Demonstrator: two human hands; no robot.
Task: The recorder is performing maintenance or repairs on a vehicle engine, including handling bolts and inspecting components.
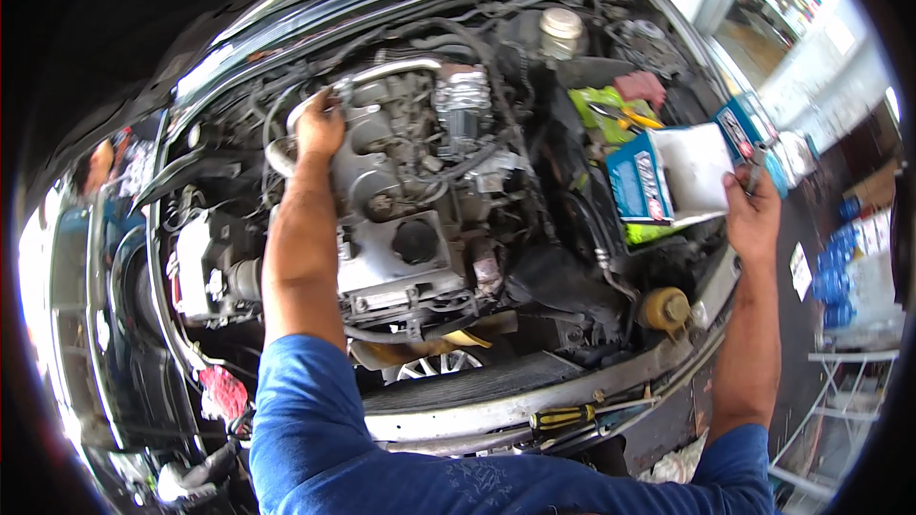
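My left hand (pixel 320 126) reaches over the engine (pixel 396 248) to its far left corner, beside a pale curved hose (pixel 281 158). Its fingers are bent, and whatever they grip there is hidden. At the right, my right hand (pixel 754 208) is closed on a small grey metal tool (pixel 757 168) that points upward; its exact kind is unclear. Right beside that hand, an opened blue and white carton (pixel 637 181) lies over the right side of the engine bay. A second blue carton (pixel 745 124) stands just behind it.
Yellow-handled pliers (pixel 641 119) lie on a bright green cloth (pixel 596 107) by a red rag (pixel 641 89). A black-and-yellow screwdriver (pixel 563 417) rests on the front crossmember. A whitish reservoir (pixel 560 33) stands at the back. Blue bottles (pixel 836 262) and a metal rack (pixel 840 410) are at right.
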